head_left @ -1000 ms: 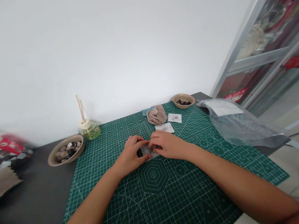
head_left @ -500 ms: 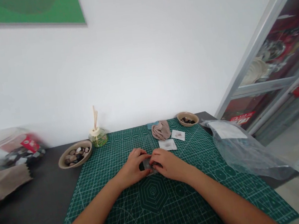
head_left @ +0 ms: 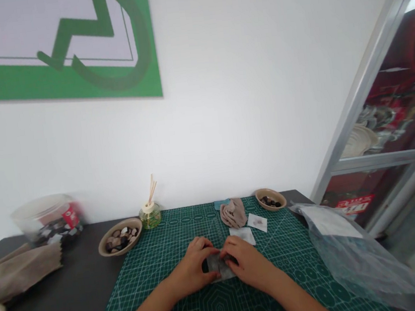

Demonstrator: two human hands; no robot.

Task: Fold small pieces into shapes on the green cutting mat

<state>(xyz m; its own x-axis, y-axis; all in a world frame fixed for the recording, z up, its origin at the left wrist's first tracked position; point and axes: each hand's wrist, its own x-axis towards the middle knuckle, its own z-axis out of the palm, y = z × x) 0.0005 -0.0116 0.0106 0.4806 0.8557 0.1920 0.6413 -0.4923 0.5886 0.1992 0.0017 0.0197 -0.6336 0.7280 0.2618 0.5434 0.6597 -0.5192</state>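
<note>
A small greyish, translucent packet (head_left: 222,268) lies on the green cutting mat (head_left: 164,240) between my two hands. My left hand (head_left: 197,266) pinches its left side, thumb at the near edge and fingers at the far edge. On the packet's right part, the fingertips of my right hand (head_left: 242,261) are pressed together; what they may hold is too small to make out. Just beyond my hands lie two white packets, one nearer (head_left: 243,235) and one further right (head_left: 257,222), beside a crumpled beige cloth (head_left: 233,213).
Left of the mat stand a bowl of stones (head_left: 121,236), a reed diffuser (head_left: 150,215), a clear tub (head_left: 52,220) and a brown cloth (head_left: 25,268). A bowl of dark stones (head_left: 271,199) stands at the back right. A plastic bag (head_left: 345,244) covers the mat's right edge.
The view has tilted up, so everything sits lower in the picture. More of the packet shows between my hands, which remain close together on it.
</note>
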